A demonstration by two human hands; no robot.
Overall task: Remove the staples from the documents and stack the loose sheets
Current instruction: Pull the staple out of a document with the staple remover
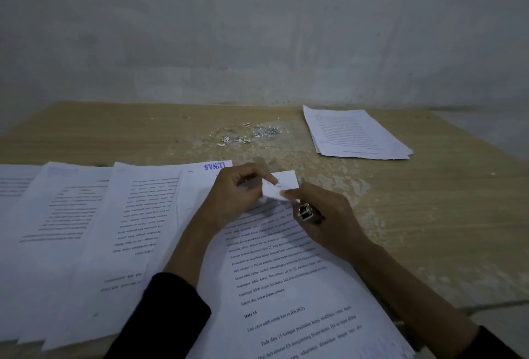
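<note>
Grey plaster wall (257,29) behind a worn wood-grain table (429,215), laminate flaking. From centre toward 6 o'clock: stapled document (286,287), thin, limp, easily torn. Best taken at the top corner (287,184), folded up now and pinched by left hand (237,195). Right hand (332,224) curled round a small metal remover (305,212), one fingertip against that corner. Staple too small to make out. At 1 o'clock, stack (355,132) of loose sheets, edges fanned. At 12, bent staples (249,135) and paper scraps. At 9, more papers (86,230), overlapping.
</note>
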